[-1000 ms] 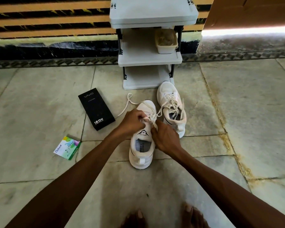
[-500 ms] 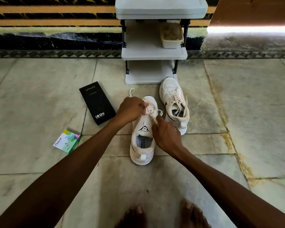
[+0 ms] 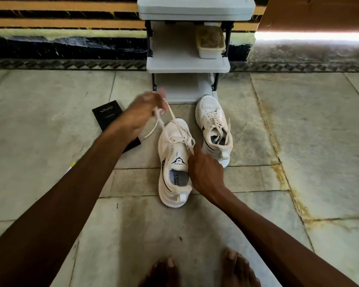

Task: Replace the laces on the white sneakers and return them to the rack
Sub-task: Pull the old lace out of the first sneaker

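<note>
Sneaker (image 3: 175, 162) between the hands points toe away; blurred left hand (image 3: 142, 112) apparently grips its raised lace (image 3: 171, 116), right hand (image 3: 205, 169) pinches it lower.

Floor: large pale grey-green stone slabs (image 3: 298, 121) with dark joints; a rust-yellow stain (image 3: 278, 172) follows one joint on the right.
Border: a strip of dark diamond-patterned tile (image 3: 71, 64) runs where floor meets wall.
Wall: a black band (image 3: 71, 46) low down, with horizontal orange and dark stripes (image 3: 60, 22) above.
Furniture: a grey tiered rack (image 3: 187, 64) on black posts stands against the wall.
Light: a bright streak of daylight (image 3: 309, 36) at upper right, under a brown panel (image 3: 319, 11).
</note>
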{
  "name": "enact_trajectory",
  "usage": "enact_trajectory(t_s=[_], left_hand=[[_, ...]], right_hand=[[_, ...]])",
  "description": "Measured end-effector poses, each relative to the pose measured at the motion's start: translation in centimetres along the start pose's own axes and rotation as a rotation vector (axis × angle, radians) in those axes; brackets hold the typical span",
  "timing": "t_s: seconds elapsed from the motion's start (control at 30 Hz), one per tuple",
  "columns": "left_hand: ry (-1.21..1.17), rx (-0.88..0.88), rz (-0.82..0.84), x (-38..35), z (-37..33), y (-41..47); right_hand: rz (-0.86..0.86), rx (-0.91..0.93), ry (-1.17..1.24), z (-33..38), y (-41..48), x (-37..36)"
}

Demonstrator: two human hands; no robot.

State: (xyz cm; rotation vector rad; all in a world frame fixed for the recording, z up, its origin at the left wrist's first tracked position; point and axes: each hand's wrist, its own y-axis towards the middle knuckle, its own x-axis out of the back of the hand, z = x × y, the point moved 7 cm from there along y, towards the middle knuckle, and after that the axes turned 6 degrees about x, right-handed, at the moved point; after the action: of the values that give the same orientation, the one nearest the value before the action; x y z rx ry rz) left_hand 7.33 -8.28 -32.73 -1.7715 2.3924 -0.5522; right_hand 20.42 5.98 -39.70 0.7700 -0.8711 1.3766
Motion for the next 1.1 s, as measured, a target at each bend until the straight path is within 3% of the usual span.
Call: enact_trajectory(t_s=[0.07, 0.1, 0.13, 0.17, 0.27, 0.33, 0.47, 0.53, 0.67, 0.77, 0.87, 0.93, 1.0, 1.1], left_hand=[[-0.667, 0.033, -0.009, 1.1, -0.4, 0.2], [-0.873, 0.073, 0.023, 0.7, -0.1, 0.1], [-0.911, 0.1, 0.035, 0.3, 0.4, -0.1], [-0.758, 0.104, 0.028, -0.1, 0.7, -0.5], [0.191, -0.056, -0.033, -1.1, 0.6, -1.3], [0.624, -0.123, -0.058, -1.8, 1.0, -1.0], [1.166, -0.13, 0.057, -4.3, 3.4, -0.8], [1.235, -0.162, 0.009, -4.9, 3.8, -0.8], [0.716, -0.195, -0.275, -2.7, 1.6, -1.0], [0.13, -0.041, -0.484, 1.5, 2.0, -0.5], [-0.58, 0.206, -0.448, 1.6, 4.2, -0.4], [-0.662, 0.291, -0.438, 1.0, 5.3, -0.5], [-0.336, 0.222, -0.441, 1.3, 5.4, -0.4], [0.616, -0.242, -0.382, 0.6, 3.4, 0.0]], right_hand=[[0.003, 0.003, -0.007, 0.3, 0.0, 0.0], [0.008, 0.0, -0.018, 0.3, -0.1, 0.0], [0.011, -0.002, -0.026, 0.3, -0.1, 0.0], [0.01, -0.003, -0.026, 0.2, -0.1, 0.0], [-0.003, -0.005, 0.017, 0.2, -0.2, 0.1], [-0.003, -0.008, 0.034, 0.1, -0.2, 0.0], [0.001, 0.009, 0.005, 0.6, -0.1, -0.2], [0.008, 0.016, 0.009, 0.8, 0.1, -0.5], [0.005, 0.024, -0.006, 0.9, 0.2, -0.8], [0.0, 0.038, 0.002, 0.8, 0.1, -0.9], [0.0, 0.034, -0.021, 0.7, 0.2, -0.9], [-0.001, 0.03, -0.027, 0.9, 0.2, -0.9], [0.003, 0.021, -0.013, 1.0, 0.2, -0.9], [-0.001, 0.007, -0.005, 0.8, 0.3, -0.8]])
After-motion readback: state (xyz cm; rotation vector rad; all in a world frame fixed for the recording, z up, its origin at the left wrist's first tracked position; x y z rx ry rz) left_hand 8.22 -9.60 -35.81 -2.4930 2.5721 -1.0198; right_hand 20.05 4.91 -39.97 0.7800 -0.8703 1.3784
